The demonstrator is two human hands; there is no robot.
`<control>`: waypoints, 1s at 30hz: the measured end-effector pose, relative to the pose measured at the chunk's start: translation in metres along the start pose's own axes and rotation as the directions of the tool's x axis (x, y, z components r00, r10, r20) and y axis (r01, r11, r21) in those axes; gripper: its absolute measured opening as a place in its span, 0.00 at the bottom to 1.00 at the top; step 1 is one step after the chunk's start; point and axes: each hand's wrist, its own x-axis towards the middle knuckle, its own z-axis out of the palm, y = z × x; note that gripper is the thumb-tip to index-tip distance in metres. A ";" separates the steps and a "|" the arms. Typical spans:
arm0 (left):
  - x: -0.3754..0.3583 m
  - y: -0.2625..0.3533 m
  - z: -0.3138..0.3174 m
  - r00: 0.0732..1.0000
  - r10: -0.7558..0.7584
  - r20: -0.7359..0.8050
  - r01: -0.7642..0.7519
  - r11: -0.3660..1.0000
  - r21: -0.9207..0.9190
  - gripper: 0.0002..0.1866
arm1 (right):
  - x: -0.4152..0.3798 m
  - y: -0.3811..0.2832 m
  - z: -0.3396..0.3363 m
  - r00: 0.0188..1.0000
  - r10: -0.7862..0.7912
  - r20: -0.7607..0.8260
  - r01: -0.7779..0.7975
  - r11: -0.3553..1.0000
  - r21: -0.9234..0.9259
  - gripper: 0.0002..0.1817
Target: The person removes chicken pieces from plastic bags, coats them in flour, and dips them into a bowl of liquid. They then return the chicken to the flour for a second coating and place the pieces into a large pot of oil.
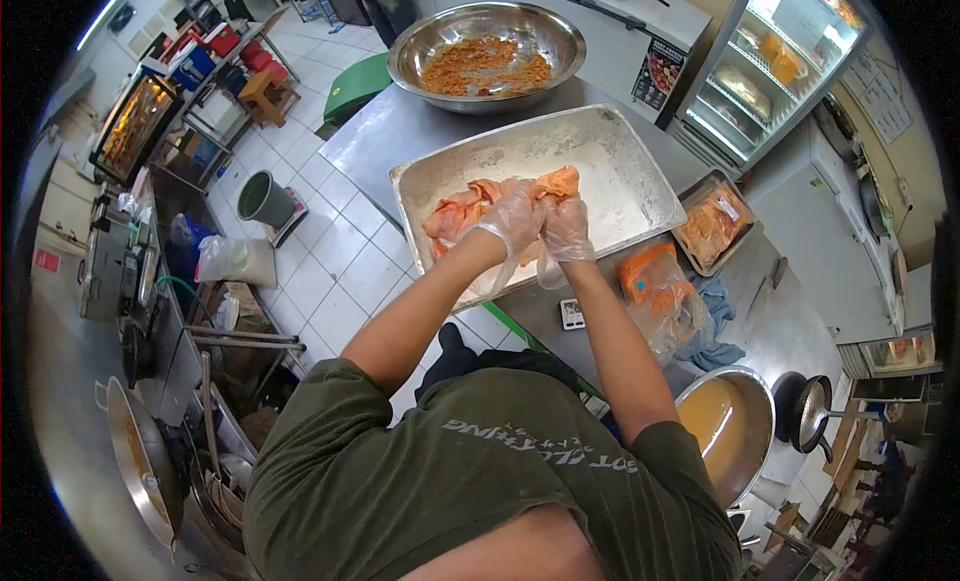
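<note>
Thin clear plastic gloves cover both hands. My left hand [512, 219] and my right hand [567, 231] are side by side over a deep metal tray [625, 171], fingers closed around a piece of raw chicken [557, 184] with an orange tint. Part of that piece sticks out above the fingers; the rest is hidden by the gloves. To the left of my left hand, more raw chicken [450, 219] lies heaped in the tray. Pale smears and residue coat the tray's bottom on the right side.
Beyond the tray stands a wide steel bowl [400, 66] with orange-brown crumbly mix. On the right are a smaller tray of meat [715, 226], a plastic bag [660, 301], a blue cloth [712, 321], a knife [765, 291], a small timer [572, 314] and a pot of yellowish liquid [715, 421].
</note>
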 end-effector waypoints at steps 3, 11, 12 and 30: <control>0.000 0.003 0.000 0.999 0.003 -0.047 -0.006 0.999 -0.051 0.15 | 0.013 0.002 -0.014 0.995 0.095 0.018 -0.085 0.952 -0.294 0.17; 0.019 -0.057 0.032 0.955 0.216 -0.203 -0.244 0.961 -0.127 0.15 | -0.004 -0.021 -0.028 0.834 0.409 0.370 -0.520 0.807 0.280 0.23; 0.018 -0.054 0.028 0.957 0.221 -0.187 -0.252 0.954 -0.160 0.14 | -0.008 -0.035 -0.026 0.823 0.433 0.369 -0.554 0.755 0.351 0.22; 0.003 -0.128 -0.027 0.949 -0.298 -0.102 0.238 0.889 -0.391 0.12 | -0.066 -0.087 -0.164 0.916 0.383 0.116 -0.383 0.923 -0.027 0.18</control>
